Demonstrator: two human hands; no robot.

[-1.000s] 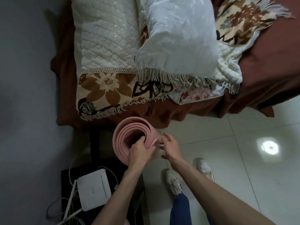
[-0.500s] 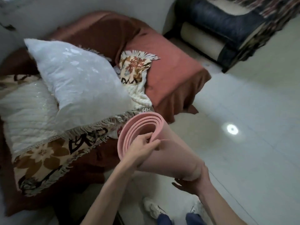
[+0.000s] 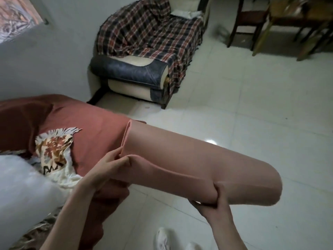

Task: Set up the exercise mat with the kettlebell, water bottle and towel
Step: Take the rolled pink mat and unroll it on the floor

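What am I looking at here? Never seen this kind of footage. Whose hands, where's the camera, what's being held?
There is no machine: a person works with two bare hands, and one wide-angle camera worn on the head looks forward and down at them. Both hands hold a rolled pink foam exercise mat level above the glossy white tiled floor. The left hand pinches the roll's loose edge at its near end; the right hand grips the same edge near the far end. Around them: a rust-brown covered bed with a white pillow, and an armchair under a plaid blanket. No kettlebell, bottle or towel is in view.
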